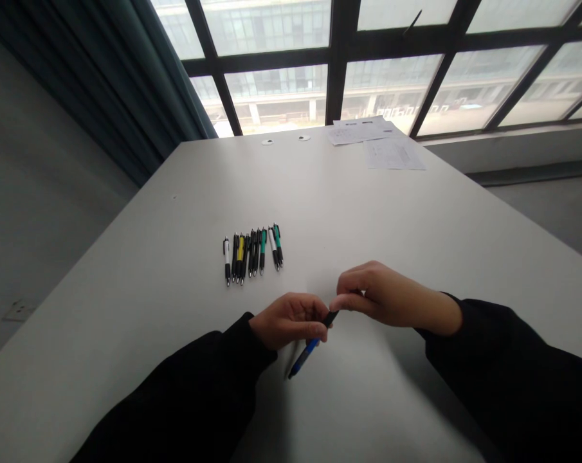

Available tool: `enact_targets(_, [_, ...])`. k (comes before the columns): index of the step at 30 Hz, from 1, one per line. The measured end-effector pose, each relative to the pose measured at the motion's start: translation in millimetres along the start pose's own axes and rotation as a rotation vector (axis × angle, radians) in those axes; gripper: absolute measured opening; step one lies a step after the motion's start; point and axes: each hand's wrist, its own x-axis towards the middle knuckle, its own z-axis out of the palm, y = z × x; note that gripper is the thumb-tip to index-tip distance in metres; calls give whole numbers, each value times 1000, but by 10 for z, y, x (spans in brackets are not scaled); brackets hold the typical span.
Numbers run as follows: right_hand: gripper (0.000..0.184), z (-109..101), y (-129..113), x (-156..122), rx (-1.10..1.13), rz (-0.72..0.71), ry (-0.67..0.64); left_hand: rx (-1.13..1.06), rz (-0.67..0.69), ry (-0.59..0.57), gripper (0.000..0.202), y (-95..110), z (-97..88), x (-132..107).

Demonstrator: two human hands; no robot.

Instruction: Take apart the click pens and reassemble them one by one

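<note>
A blue pen (304,357) with a black grip slants between my two hands, above the white table. My left hand (293,318) is closed around its middle, thumb on top. At the upper end, the fingers of my right hand (375,292) pinch the black tip part; the very tip is hidden behind them. Beyond my left hand lies a row of pens (252,254), side by side on the table, with black, white, yellow and green barrels. A white pen (227,260) sits at the row's left end and a green pen (278,244) at its right end.
The white table (199,186) reaches back to a window with dark frames (336,64). Sheets of paper (391,154) lie at the far right corner. Two round cable-hole covers (267,143) are near the far edge. A dark curtain (127,77) hangs at the left.
</note>
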Motion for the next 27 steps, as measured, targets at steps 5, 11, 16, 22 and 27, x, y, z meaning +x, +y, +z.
enact_targets(5, [23,-28,-17,-22,95,32,-25,4,23,5,32,-13,-17,3])
enact_targets(11, [46,-45,-30,-21,58,78,-56,17,15,5,31,-4,-11,-4])
enact_targets(16, [34,-18,-18,-13,37,32,-69,17,22,-8,30,3,-1,-10])
enact_targets(22, [40,-25,-22,-16,-55,49,-36,15,23,4,30,10,9,-13])
enact_targets(27, [37,-6,-70,-6,-136,62,-101,23,20,39,30,-19,26,10])
